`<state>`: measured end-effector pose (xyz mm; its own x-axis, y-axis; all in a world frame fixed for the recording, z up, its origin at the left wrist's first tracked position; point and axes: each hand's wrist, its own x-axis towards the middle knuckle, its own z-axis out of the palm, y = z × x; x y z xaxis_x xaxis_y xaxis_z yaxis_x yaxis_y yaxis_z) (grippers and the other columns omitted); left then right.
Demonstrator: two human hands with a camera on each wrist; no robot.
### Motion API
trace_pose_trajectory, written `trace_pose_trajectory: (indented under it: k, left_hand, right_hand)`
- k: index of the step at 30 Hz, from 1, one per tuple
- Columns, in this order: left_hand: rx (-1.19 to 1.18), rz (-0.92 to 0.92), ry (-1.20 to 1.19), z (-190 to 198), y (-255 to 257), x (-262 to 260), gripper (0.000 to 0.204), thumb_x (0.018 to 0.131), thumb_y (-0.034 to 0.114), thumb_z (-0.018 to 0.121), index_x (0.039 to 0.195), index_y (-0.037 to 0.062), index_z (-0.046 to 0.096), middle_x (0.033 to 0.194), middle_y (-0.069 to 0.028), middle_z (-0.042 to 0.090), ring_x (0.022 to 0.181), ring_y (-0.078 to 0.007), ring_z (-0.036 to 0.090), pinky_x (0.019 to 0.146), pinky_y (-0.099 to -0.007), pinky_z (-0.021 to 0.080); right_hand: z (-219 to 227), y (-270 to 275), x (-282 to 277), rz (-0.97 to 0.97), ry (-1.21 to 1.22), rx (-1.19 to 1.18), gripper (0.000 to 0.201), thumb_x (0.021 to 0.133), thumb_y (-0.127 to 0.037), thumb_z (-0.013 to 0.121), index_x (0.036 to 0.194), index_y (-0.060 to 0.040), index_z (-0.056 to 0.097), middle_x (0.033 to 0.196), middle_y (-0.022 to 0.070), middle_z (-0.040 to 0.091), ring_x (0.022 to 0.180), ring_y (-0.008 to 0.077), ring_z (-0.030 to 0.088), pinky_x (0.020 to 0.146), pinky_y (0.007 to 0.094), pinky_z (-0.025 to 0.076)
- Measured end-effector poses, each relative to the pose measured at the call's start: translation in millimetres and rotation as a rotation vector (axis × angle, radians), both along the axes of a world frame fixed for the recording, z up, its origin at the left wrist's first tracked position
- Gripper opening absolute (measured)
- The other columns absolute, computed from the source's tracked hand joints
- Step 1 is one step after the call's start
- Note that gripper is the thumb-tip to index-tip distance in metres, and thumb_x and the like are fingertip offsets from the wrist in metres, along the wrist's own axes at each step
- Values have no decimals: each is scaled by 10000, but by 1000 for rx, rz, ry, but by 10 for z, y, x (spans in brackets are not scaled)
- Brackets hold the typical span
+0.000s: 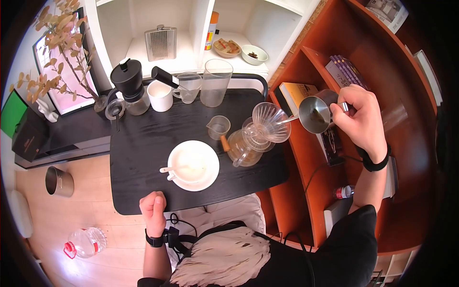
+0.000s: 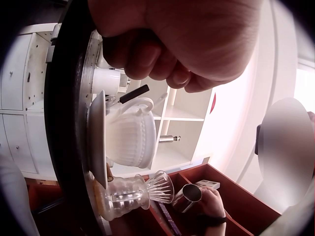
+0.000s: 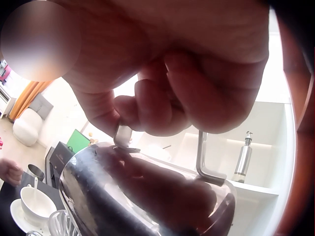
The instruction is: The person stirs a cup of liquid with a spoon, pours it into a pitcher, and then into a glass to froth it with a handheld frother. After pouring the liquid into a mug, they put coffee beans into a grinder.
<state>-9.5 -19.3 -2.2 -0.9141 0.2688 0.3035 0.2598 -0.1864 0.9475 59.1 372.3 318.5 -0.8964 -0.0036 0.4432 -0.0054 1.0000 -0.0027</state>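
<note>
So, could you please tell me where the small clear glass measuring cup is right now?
In the head view, the small clear glass measuring cup stands mid-table, just behind the white cup and saucer and left of the glass carafe.

Shiny metal kettle (image 1: 315,114), clear ribbed glass dripper (image 1: 270,122), matt black wooden table (image 1: 143,143).

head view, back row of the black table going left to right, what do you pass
black coffee grinder → white mug → glass measuring cup → tall clear glass pitcher

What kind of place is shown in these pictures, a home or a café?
Probably a home coffee corner: a glass dripper on a carafe stands on a small black table, beside white shelving and books.
</note>
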Motion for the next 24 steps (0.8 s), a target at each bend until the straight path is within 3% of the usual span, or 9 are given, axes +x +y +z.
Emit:
trace_pose_trajectory:
  k: [7, 14, 24]
  left_hand:
    - [-13, -3, 4, 7, -1, -1, 470, 1047, 246, 552, 671, 31, 369, 591, -3, 375, 544, -97, 301, 503, -304, 206]
    - [-3, -3, 3, 11, -4, 3, 467, 1049, 235, 552, 669, 30, 375, 587, -3, 381, 540, -99, 308, 500, -303, 213]
    - [-6, -8, 7, 3, 1, -5, 456, 1049, 218, 546, 669, 27, 380, 587, -2, 389, 537, -95, 317, 497, -300, 218]
  right_hand:
    - [-11, -52, -16, 59, -38, -87, 232, 756, -124, 714, 685, -12, 524, 600, 90, 442, 587, 231, 464, 544, 371, 352]
    - [-87, -19, -190, 64, 21, -29, 241, 786, -150, 738, 716, -7, 557, 633, 101, 479, 588, 238, 478, 544, 379, 368]
    - [38, -20, -13, 16, 20, 58, 205, 727, -110, 723, 680, -16, 547, 602, 92, 448, 592, 250, 467, 551, 382, 379]
